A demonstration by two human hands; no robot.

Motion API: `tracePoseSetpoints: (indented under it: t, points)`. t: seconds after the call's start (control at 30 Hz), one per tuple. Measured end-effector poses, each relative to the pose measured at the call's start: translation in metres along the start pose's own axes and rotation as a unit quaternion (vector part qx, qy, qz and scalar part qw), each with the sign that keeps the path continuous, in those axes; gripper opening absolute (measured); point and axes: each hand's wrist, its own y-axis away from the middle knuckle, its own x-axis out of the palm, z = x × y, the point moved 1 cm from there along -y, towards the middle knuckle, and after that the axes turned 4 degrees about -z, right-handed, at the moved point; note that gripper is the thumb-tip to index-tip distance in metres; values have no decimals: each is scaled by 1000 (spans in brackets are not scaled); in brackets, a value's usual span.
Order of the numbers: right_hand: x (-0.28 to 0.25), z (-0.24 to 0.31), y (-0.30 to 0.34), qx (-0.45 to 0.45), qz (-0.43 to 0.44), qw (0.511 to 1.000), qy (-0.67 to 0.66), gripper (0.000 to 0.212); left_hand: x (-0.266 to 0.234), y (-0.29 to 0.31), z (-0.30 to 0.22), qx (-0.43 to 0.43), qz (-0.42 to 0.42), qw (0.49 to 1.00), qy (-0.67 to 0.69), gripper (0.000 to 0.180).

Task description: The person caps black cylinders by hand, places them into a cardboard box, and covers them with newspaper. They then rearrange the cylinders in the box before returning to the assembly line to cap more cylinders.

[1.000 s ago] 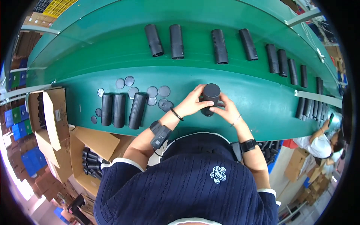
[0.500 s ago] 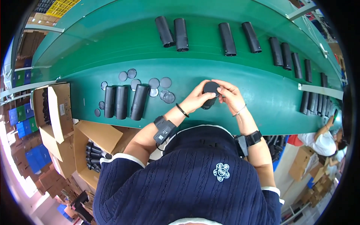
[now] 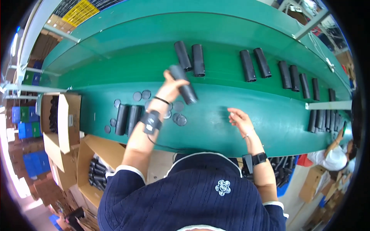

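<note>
My left hand (image 3: 170,87) is wrapped round a black ribbed tube (image 3: 186,90), held tilted over the far part of the green workbench (image 3: 208,134). The tube is slightly blurred by motion, and its near end points right. My right hand (image 3: 241,121) hovers over the bench farther right, fingers apart and holding nothing. Below the held tube lie several dark round caps (image 3: 180,120), partly covered by my left wrist. More black tubes (image 3: 122,119) lie left of my left forearm, which hides part of that group.
Beyond the hands, a row of black tubes (image 3: 198,61) lies on the green belt (image 3: 223,65), stretching right. An open carton (image 3: 71,119) stands at the bench's left end, another carton (image 3: 86,150) below it. Metal posts (image 3: 327,106) frame the bench. A co-worker (image 3: 327,156) is at far right.
My left hand has carried the tube away from me and leftward, tipping it over. My right hand has let go of it and stayed on the right. The view has shifted too.
</note>
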Motion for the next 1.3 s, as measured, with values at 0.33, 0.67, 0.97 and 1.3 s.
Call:
tracePoseSetpoints:
  t: [0.33, 0.67, 0.97, 1.3]
  points:
    - [-24, -129, 75, 122, -196, 957, -174, 23, -175, -261, 7, 198, -212, 763, -577, 102]
    - [-7, -338, 192, 333, -462, 808, -152, 22, 38, -203, 149, 318, 193, 846, -381, 22]
    - [75, -514, 251, 357, -484, 713, -360, 24, 245, 31, 410, -161, 638, 678, -328, 17]
    - [-47, -644, 363, 314, -517, 715, -350, 32, 312, 191, 620, -389, 610, 501, -475, 17]
